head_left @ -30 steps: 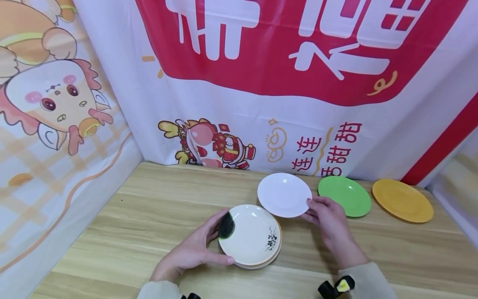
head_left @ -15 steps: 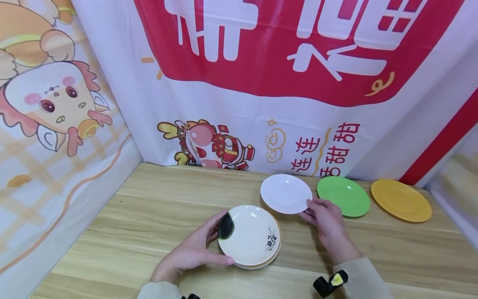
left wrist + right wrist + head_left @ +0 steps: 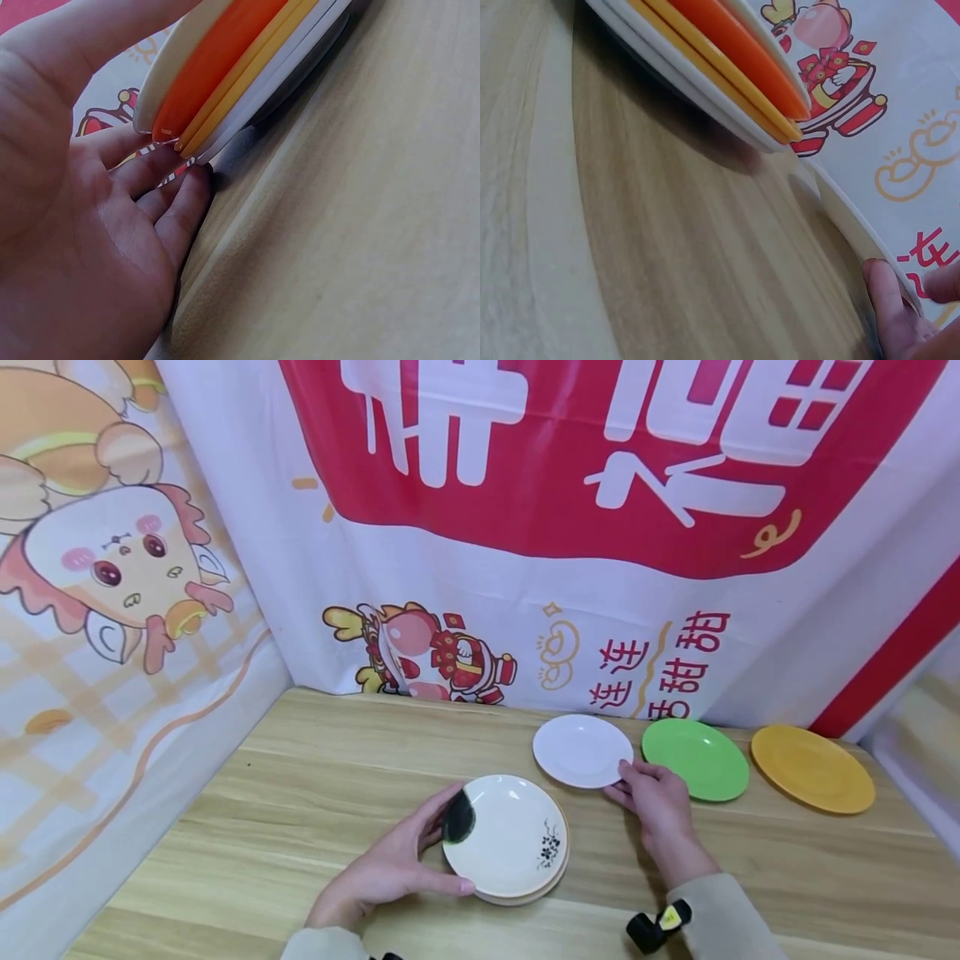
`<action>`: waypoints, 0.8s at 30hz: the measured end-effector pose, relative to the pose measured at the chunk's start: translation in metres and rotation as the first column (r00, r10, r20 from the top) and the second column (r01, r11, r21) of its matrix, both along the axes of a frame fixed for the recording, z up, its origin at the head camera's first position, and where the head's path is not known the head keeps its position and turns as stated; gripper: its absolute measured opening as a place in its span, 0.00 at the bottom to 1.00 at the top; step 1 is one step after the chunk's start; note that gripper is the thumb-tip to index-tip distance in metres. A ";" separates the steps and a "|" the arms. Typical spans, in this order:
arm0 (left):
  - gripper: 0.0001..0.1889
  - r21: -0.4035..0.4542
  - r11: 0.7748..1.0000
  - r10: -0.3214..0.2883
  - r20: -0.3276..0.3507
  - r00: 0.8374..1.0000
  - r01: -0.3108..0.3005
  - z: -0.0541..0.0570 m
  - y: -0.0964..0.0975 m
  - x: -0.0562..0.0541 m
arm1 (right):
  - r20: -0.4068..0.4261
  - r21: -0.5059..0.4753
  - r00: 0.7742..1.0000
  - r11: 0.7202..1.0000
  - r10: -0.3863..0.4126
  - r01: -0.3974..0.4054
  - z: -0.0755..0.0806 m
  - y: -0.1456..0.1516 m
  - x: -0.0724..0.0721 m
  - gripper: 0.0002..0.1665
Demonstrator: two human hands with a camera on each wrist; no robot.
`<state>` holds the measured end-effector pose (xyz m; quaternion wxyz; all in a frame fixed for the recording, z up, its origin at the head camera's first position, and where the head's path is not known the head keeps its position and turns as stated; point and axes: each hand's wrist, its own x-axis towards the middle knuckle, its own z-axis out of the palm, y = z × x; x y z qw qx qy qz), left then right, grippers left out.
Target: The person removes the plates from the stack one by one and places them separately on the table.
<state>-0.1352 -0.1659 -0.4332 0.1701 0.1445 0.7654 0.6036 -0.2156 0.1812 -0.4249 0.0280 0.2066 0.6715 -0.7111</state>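
Note:
My left hand grips a stack of small plates at its left side, thumb on the near rim and fingers at the far left rim. On top is a cream plate with a dark patch and a black floral print. An orange plate, yellow ones and white ones show below it in the left wrist view. My right hand pinches the right rim of a white plate behind the stack. In the right wrist view, that white plate is tilted, its far edge close to the table.
To the right of the white plate lie a green plate and a yellow-orange plate, in a row along the back of the wooden table. A printed cloth hangs behind the table's back edge.
The white plate in my right hand has moved slightly right and lower, toward the table beside the green plate. My left hand stays on the stack. The head view has shifted slightly.

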 end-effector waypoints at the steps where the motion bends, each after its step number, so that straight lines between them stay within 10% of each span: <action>1: 0.62 0.000 1.000 0.001 0.002 1.000 -0.001 0.000 0.000 0.000 | -0.004 0.007 1.000 1.000 -0.002 0.002 -0.001 0.000 0.000 0.36; 24: 0.62 -0.011 1.000 0.013 0.019 1.000 -0.013 0.000 0.001 0.000 | 0.038 0.108 0.998 0.992 0.053 -0.057 -0.003 0.008 -0.001 0.31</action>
